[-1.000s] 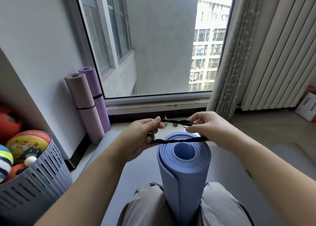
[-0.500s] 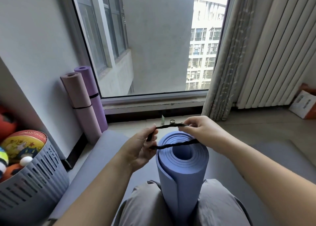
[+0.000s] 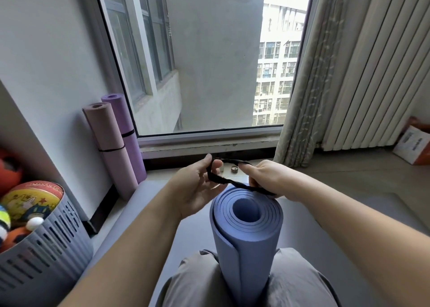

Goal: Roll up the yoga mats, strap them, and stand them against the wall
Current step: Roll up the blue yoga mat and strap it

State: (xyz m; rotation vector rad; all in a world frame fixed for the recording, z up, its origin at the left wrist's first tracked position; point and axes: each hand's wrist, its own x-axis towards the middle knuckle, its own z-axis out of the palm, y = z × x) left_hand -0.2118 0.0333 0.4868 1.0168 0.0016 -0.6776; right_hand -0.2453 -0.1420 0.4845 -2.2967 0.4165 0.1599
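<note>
Black strap [image 3: 229, 183], stretched into a loop, hangs between both hands just above the top rim of the blue rolled mat [image 3: 246, 244]. This mat stands upright between the person's knees in grey trousers [image 3: 200, 283], and its lower end is cut off by the frame. The left hand [image 3: 197, 188] pinches the loop's twelve o'clock end between thumb and fingertips. The right hand [image 3: 272, 178] curls its fingers round the strap's three o'clock end, at the mat's rim; how the fingers lie underneath is hidden.

At ten o'clock from the blue mat, a pink mat [image 3: 109, 148] and a purple mat [image 3: 126, 132] lean rolled against the wall, each banded with a dark strap. At eight o'clock a grey slotted basket [image 3: 46, 248] holds balls. One yellow ball [image 3: 32, 198] carries red lettering along its top and cartoon prints, too warped to read. At two o'clock a white and orange box [image 3: 411, 145] bears dark printed lines too small to read. A small round object [image 3: 234, 169] by the sill is hard to make out.
</note>
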